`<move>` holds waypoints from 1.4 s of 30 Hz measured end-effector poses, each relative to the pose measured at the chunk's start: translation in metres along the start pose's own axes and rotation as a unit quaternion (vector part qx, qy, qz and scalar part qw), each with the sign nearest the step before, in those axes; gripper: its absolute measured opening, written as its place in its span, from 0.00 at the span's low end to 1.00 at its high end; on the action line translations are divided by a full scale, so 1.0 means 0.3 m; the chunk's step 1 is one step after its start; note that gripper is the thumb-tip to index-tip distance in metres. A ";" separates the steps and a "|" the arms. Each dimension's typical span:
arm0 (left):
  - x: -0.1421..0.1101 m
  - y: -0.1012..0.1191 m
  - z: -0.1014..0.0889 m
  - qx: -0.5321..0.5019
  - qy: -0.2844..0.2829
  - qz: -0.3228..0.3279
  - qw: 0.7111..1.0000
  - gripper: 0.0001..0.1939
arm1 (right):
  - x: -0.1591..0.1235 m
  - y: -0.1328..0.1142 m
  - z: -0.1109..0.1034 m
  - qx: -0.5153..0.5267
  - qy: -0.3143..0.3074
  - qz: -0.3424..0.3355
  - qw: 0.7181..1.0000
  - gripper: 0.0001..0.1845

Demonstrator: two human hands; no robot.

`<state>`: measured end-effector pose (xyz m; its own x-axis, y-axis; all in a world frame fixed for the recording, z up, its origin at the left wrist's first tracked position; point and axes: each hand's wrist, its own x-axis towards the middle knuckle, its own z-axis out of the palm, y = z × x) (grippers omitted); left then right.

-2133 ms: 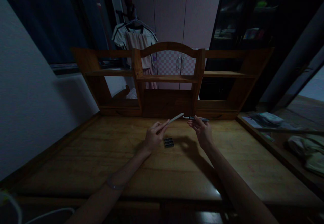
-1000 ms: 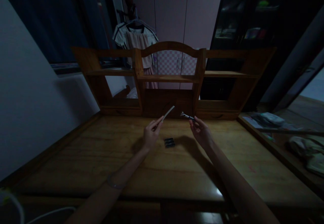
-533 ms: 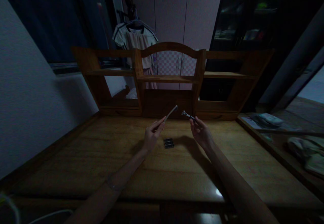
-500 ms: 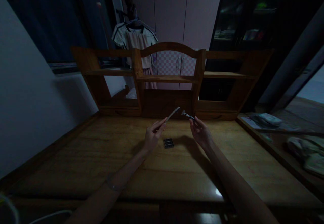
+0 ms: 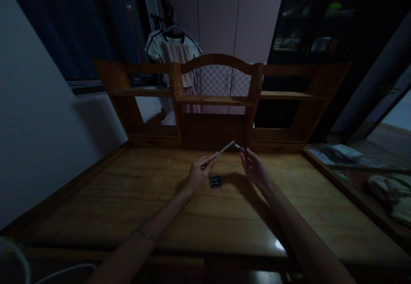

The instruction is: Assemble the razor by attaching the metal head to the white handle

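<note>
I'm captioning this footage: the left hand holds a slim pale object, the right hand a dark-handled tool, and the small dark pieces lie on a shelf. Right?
Not the last part: the small dark pieces lie on the wooden desktop, as the head view shows. The left hand does hold a slim pale object, the right hand a dark-handled tool.

The person's bare arms reach forward and angle in toward each other. The left forearm [image 5: 171, 208] slants up to the right, and the left hand [image 5: 199, 172] points inward, its thumb and fingers drawn together in a pinch. The right forearm [image 5: 282, 213] slants up to the left; the right hand [image 5: 256, 169] pinches too, fingers bent. Both hands sit nearly level, a gap between them.
</note>
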<state>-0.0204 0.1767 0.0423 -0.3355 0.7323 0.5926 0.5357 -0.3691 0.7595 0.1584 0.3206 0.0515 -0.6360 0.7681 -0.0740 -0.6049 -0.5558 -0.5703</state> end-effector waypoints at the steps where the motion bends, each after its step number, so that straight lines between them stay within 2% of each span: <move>1: 0.000 -0.001 0.001 0.003 0.003 -0.003 1.000 0.19 | 0.000 0.005 -0.002 -0.012 -0.005 0.015 1.000 0.07; 6: 0.004 -0.009 -0.006 0.003 0.022 -0.017 1.000 0.20 | -0.014 0.039 0.008 -0.089 -0.093 0.096 0.987 0.09; 9: 0.005 -0.010 -0.007 0.012 0.028 -0.010 0.999 0.20 | -0.022 0.049 0.017 -0.123 -0.135 0.088 0.979 0.08; 12: 0.005 -0.016 -0.008 0.033 0.036 -0.008 0.999 0.19 | -0.018 0.047 0.013 -0.140 -0.150 0.072 0.976 0.08; 16: 0.008 -0.033 -0.016 0.062 0.060 -0.014 0.996 0.20 | -0.012 0.046 0.000 -0.154 -0.155 0.064 0.974 0.09; 20: 0.012 -0.033 -0.022 0.044 0.084 -0.030 0.995 0.20 | -0.018 0.050 0.005 -0.156 -0.154 0.069 0.973 0.10; 25: 0.011 -0.017 -0.013 0.020 0.051 -0.016 0.998 0.20 | -0.022 0.063 0.010 -0.174 -0.150 0.057 0.972 0.10; 28: 0.011 -0.030 -0.014 0.036 0.055 -0.028 0.997 0.20 | -0.011 0.077 -0.006 -0.167 -0.161 0.051 0.971 0.10; 32: 0.014 -0.051 -0.026 0.034 0.070 -0.050 0.996 0.20 | 0.017 0.078 -0.029 -0.105 -0.184 0.098 0.972 0.08; 36: 0.012 -0.042 -0.027 0.022 0.069 -0.053 0.996 0.21 | 0.036 0.051 -0.015 -0.068 -0.168 0.158 0.971 0.12; 39: 0.008 -0.028 -0.025 0.026 0.063 -0.038 0.997 0.20 | 0.039 0.054 -0.015 -0.096 -0.154 0.134 0.974 0.16; 42: 0.006 -0.020 -0.021 0.035 0.062 -0.025 0.997 0.20 | 0.040 0.091 -0.047 -0.114 -0.133 0.100 0.979 0.17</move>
<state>-0.0290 0.1765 0.0406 -0.4538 0.6704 0.5870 0.5676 -0.2904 0.7704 0.1411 0.3190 0.0235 -0.8517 0.5241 -0.0041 -0.3520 -0.5777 -0.7364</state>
